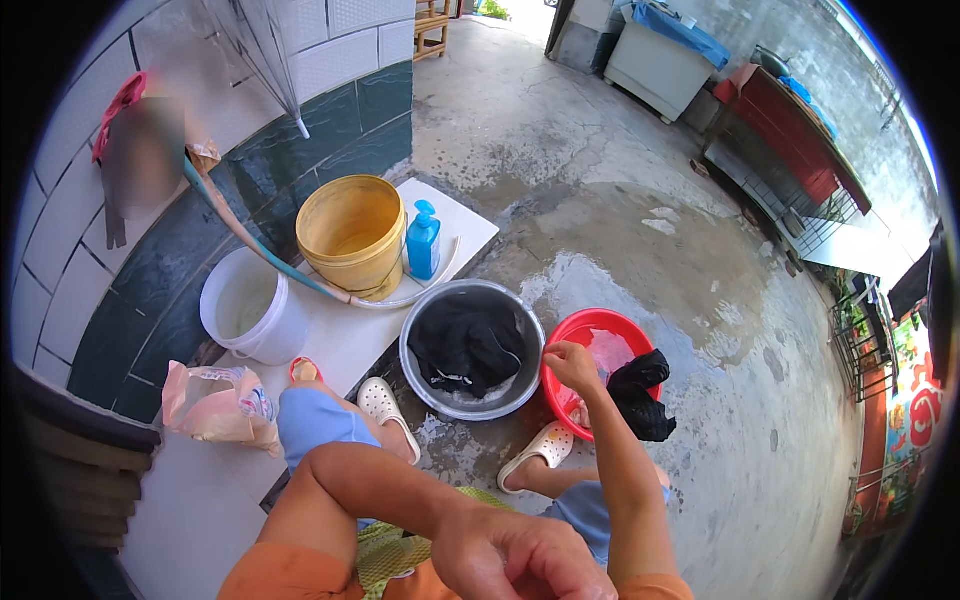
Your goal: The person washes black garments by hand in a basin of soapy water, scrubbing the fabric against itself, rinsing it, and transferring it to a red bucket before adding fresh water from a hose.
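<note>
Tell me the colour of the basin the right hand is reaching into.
Red: the basin shows best in the head view, under the right hand.

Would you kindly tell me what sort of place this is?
Probably an outdoor washing spot in a courtyard: wet concrete floor, a metal basin of dark laundry, a red basin, and a hose at the tiled wall.

Red basin (575, 330), yellow bucket (352, 232), black cloth (640, 397).

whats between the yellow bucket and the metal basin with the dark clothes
In the head view, a blue pump bottle stands between the yellow bucket and the metal basin, on the white slab, with a loop of pale hose beside it.
</note>
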A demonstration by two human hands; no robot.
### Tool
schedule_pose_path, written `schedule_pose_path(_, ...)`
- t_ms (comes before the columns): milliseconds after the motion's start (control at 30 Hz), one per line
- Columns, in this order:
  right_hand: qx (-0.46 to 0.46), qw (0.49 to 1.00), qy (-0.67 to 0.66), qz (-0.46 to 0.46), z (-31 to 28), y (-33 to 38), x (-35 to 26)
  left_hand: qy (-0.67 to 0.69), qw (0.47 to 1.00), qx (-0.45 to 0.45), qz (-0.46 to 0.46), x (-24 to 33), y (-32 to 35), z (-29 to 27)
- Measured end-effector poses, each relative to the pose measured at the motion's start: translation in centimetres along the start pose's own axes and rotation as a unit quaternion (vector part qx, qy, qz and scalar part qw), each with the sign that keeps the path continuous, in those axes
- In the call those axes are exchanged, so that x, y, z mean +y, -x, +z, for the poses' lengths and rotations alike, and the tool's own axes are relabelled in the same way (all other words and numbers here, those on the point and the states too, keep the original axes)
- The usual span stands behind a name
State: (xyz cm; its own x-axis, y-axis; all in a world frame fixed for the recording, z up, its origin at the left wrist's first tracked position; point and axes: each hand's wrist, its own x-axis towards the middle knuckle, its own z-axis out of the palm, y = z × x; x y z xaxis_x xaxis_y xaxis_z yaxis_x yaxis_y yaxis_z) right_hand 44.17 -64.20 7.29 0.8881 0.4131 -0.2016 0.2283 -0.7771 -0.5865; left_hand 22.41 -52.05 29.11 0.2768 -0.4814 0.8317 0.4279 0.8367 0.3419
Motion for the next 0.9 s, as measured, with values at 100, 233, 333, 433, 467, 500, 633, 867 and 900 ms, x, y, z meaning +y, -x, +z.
schedule_pose_path(100,0.024,0.998,-0.061,0.019,-1.3,0.3,1.5,-0.024,0.998,0.027,0.045,-0.5,-2.2,0.1)
schedule_pose_path(233,0.029,0.994,-0.105,0.031,-1.1,0.2,1.9,-0.005,0.998,0.069,0.004,-0.6,-1.7,0.3)
schedule_pose_path(333,0.018,0.994,-0.089,0.057,-1.2,0.8,2.9,-0.012,1.000,0.022,-0.011,-0.1,-0.4,-1.3)
schedule_pose_path(433,0.018,0.994,-0.101,0.042,-0.3,0.6,3.0,-0.071,0.997,0.010,-0.002,0.6,-0.9,-0.1)
schedule_pose_path(467,0.023,0.995,-0.095,0.030,-0.3,0.3,2.7,-0.047,0.998,0.039,0.000,0.2,-1.1,0.1)
schedule_pose_path(500,0.000,0.994,-0.097,0.059,-0.4,0.2,2.5,-0.040,0.999,0.037,-0.004,0.5,-1.1,-0.4)
schedule_pose_path(633,-0.027,0.989,-0.140,0.037,1.0,-0.9,2.2,-0.232,0.942,0.013,-0.241,5.2,0.8,-3.2)
schedule_pose_path(867,-0.095,0.968,-0.208,0.100,2.4,-1.2,1.2,-0.663,0.094,0.242,-0.702,22.5,21.2,-13.0)
schedule_pose_path(900,-0.117,0.959,-0.223,0.131,2.9,-1.6,0.8,-0.672,0.085,0.301,-0.671,23.8,24.7,-12.4)
